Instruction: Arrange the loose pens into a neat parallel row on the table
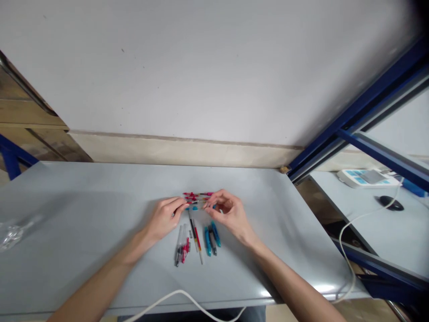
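Note:
My left hand [169,215] pinches a thin pen part with a red section and a pale tip [192,202]. Close on its right, my right hand [229,212] has thumb and index finger pressed together; what lies between them is too small to make out. Red and pink pen pieces [191,195] lie just beyond the fingertips. Nearer me are clear pen barrels with red and black parts [182,246], a red refill [197,238] beside a dark one [192,227], and blue and dark grip pieces [208,241].
The pieces lie on a grey table [100,268]. Crumpled clear plastic [11,236] is at the far left. A white cable [345,228] crosses the right edge. Beyond a blue frame [355,112] are a black mouse [391,203] and a white device [367,178].

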`<state>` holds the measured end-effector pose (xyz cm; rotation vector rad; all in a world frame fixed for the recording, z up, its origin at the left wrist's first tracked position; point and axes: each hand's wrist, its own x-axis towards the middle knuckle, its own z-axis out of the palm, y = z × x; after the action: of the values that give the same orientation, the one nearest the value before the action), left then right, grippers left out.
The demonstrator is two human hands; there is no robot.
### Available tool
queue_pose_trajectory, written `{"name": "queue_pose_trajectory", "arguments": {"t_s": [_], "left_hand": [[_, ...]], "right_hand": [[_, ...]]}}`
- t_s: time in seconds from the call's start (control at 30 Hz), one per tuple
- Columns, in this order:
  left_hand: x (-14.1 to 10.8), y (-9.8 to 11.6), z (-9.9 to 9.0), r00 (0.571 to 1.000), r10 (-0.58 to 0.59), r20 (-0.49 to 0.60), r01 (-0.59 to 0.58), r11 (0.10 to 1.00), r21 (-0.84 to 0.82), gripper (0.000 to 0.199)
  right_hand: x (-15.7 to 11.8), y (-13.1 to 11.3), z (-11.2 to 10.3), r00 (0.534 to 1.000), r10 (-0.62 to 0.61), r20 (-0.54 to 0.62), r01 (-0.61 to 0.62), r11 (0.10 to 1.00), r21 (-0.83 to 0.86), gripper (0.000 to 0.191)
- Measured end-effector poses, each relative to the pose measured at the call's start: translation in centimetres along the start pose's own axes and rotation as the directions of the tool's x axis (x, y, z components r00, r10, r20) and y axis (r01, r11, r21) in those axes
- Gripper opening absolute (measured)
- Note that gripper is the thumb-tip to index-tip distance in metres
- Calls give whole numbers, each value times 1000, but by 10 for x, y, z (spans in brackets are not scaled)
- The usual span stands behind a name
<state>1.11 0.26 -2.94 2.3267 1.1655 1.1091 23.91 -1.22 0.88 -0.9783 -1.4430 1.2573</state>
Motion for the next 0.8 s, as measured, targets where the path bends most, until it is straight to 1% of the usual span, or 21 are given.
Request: {"name": "queue_pose_trajectory", "arguments": {"t_s": [0.07, 0.13, 0.17, 0.27, 0.33, 0.4, 0.57, 0.7, 0.8], "left_hand": [[-2, 0, 2, 1000, 16, -7, -16, 1000, -4, 25], [-3, -1, 3, 999, 42, -14, -42, 999, -5, 22], [-4, -1, 4, 998, 55, -13, -55, 998, -5, 21], [-5, 1, 5, 996, 89, -10, -89, 996, 3, 19], [-5, 2, 5, 995, 101, -7, -101, 995, 15, 19], [-5, 3, 5, 995, 103, -3, -103, 994, 23, 19], [-5, 3, 5, 995, 102, -4, -102, 995, 15, 19], [-6, 2, 6, 994, 106, -6, -106, 994, 6, 17], [-6, 1, 8, 992, 130, -9, -130, 992, 5, 16]], "right_hand": [[2, 3, -2, 993, 0, -116, 5, 999, 37, 26], [3, 6, -3, 985, 28, -168, -20, 999, 50, 26], [3, 8, -3, 984, 49, -172, -39, 997, 64, 24], [1, 13, 1, 987, 98, -126, -82, 988, 132, 23], [0, 15, 4, 990, 108, -91, -93, 982, 163, 22], [-1, 15, 5, 992, 102, -72, -89, 983, 158, 22], [-1, 14, 3, 993, 68, -95, -62, 996, 65, 16], [-1, 14, 2, 997, 34, -74, -34, 999, -1, 12], [-3, 15, 4, 998, -29, -63, 21, 993, -113, 8]]}}
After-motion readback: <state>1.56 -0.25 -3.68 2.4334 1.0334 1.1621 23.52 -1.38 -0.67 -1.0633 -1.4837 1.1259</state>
